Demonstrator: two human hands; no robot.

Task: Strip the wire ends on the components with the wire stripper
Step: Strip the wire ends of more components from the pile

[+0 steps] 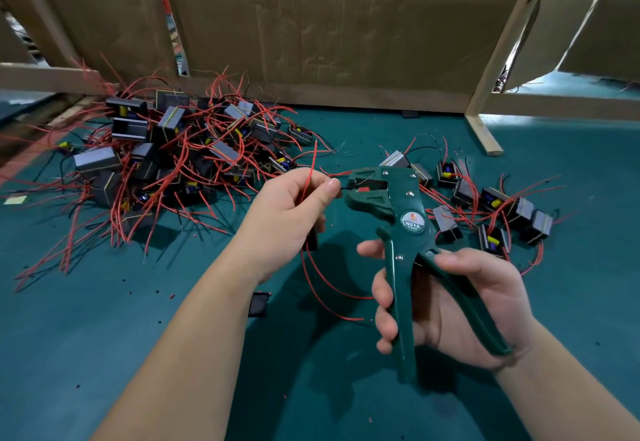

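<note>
My right hand (460, 302) grips the two handles of a dark green wire stripper (401, 219), its jaws pointing left. My left hand (294, 208) holds a small black component (310, 238) mostly hidden behind the palm, and pinches its thin wires between thumb and forefinger. A dark wire end reaches from my fingertips into the stripper's jaws (360, 186). Red wires (325, 284) from the held component loop down below my hand.
A large heap of black components with red wires (166, 156) lies at the back left of the green table (104, 336). A smaller spread of components (491, 208) lies at the right. Cardboard walls and a wooden frame (485, 129) stand behind. A black part (259, 305) lies under my left forearm.
</note>
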